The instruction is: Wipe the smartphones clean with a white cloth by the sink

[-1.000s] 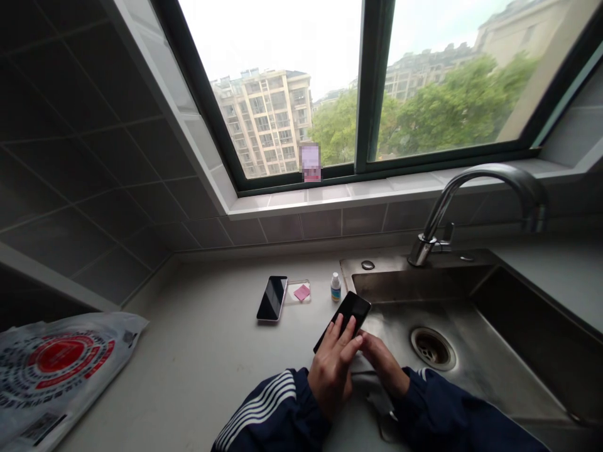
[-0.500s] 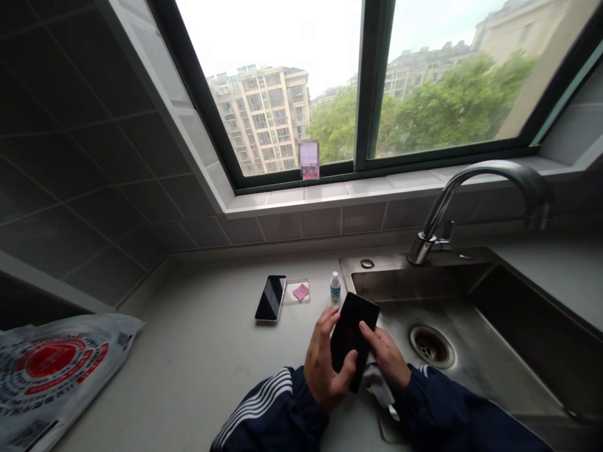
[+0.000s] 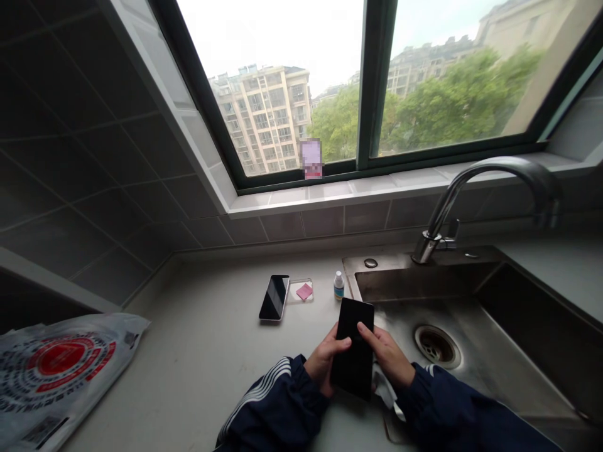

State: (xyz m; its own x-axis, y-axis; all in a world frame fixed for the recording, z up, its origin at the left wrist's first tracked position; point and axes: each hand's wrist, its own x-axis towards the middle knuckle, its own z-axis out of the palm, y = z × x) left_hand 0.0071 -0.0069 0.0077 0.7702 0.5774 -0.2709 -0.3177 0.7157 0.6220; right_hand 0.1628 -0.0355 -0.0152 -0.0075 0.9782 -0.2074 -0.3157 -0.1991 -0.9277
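A black smartphone [image 3: 354,370] is held upright between both hands at the sink's left edge, its dark face toward me. My left hand [image 3: 326,356] grips its left side, thumb across the front. My right hand [image 3: 389,351] clasps the right side with its thumb on the front; those fingers are hidden behind. A crumpled white cloth or tissue [image 3: 386,388] hangs below my right hand. Just beyond the phone stands a small white-capped bottle [image 3: 338,285]. Left of it, a second phone [image 3: 274,298] lies beside a clear case [image 3: 294,299] with a pink square [image 3: 304,291] on it.
To the right is a steel sink [image 3: 452,276] with a drain [image 3: 437,346] and a curved faucet [image 3: 443,207]. A printed plastic bag [image 3: 61,370] lies on the counter [image 3: 188,351] at far left. The window ledge [image 3: 339,189] runs along the back.
My left hand, earlier with fingers spread over the phone's left side, now wraps round that edge. The phone has turned more upright. The view has shifted slightly.
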